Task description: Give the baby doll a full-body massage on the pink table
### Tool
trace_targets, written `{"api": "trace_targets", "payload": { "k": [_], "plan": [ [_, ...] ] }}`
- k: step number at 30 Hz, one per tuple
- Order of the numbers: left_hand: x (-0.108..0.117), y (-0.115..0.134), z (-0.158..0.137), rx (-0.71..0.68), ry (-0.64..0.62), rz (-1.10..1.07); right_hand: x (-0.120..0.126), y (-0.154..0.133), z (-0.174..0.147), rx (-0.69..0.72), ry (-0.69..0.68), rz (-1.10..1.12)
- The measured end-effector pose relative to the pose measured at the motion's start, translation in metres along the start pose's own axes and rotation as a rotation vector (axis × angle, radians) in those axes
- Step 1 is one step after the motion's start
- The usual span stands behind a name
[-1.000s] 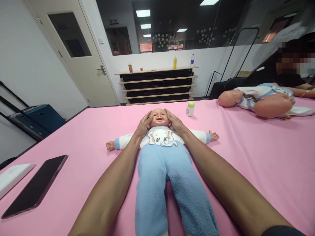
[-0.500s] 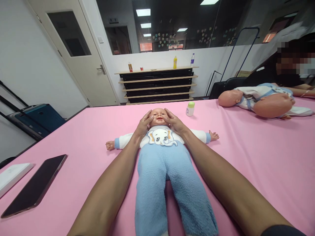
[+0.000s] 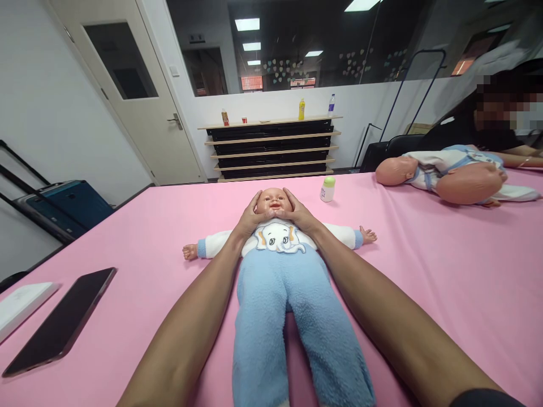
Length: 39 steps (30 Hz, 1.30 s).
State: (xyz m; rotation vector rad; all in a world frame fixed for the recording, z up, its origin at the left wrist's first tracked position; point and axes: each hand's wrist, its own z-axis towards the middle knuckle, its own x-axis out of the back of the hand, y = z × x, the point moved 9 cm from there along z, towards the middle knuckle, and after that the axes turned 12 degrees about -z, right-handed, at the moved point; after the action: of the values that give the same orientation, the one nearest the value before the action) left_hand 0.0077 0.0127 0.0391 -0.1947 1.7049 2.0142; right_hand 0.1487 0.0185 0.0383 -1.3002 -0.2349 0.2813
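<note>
A baby doll point(image 3: 275, 265) lies on its back on the pink cloth, arms stretched out sideways, in a white top with an elephant face and light blue fleece trousers. My left hand point(image 3: 253, 218) cups one side of its head, fingers along the cheek and thumb across the chin. On the opposite side my right hand point(image 3: 298, 213) mirrors this, its thumb meeting the other near the doll's chin. Both hands are closed around the head; the palms' contact is partly hidden. Beyond my right hand stands a small white bottle with a green cap point(image 3: 327, 189).
A dark tablet point(image 3: 61, 319) and a white box point(image 3: 23, 305) lie at the left of the pink-covered table point(image 3: 424, 254). Another doll point(image 3: 466, 178) lies at the far right, near a person in black. Behind are a low shelf point(image 3: 271, 135) with bottles and a blue suitcase point(image 3: 68, 206).
Both thumbs have slid down and inward from the doll's cheeks to its chin, just under the mouth. The fingers still rest at the sides of the head.
</note>
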Motion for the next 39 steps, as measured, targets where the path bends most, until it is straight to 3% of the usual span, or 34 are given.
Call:
{"api": "trace_targets", "payload": {
  "k": [6,9,12,18,25,28,31,39],
  "plan": [
    [0.000,-0.007,0.004,0.031,0.026,-0.165,-0.005,0.005,0.008,-0.014,-0.071,0.221],
    [0.005,-0.009,0.007,0.023,0.075,-0.177,0.001,0.013,0.014,-0.032,-0.001,0.249],
    [0.007,-0.008,0.008,0.010,0.089,-0.141,0.006,0.014,0.014,-0.019,0.066,0.180],
    [-0.003,0.004,-0.001,-0.017,-0.005,0.007,0.002,-0.001,0.001,0.020,0.014,-0.065],
    [-0.005,-0.002,-0.001,0.048,-0.010,-0.174,-0.003,0.005,0.006,-0.019,-0.035,0.169],
    [-0.003,-0.007,0.003,0.051,0.011,-0.206,0.002,0.014,0.015,-0.039,0.016,0.219],
    [-0.001,-0.010,0.006,0.046,0.036,-0.217,0.008,0.018,0.017,-0.039,0.086,0.200],
    [-0.004,0.004,-0.004,0.002,-0.016,-0.026,0.004,-0.003,-0.001,0.016,0.036,-0.065]
  ]
}}
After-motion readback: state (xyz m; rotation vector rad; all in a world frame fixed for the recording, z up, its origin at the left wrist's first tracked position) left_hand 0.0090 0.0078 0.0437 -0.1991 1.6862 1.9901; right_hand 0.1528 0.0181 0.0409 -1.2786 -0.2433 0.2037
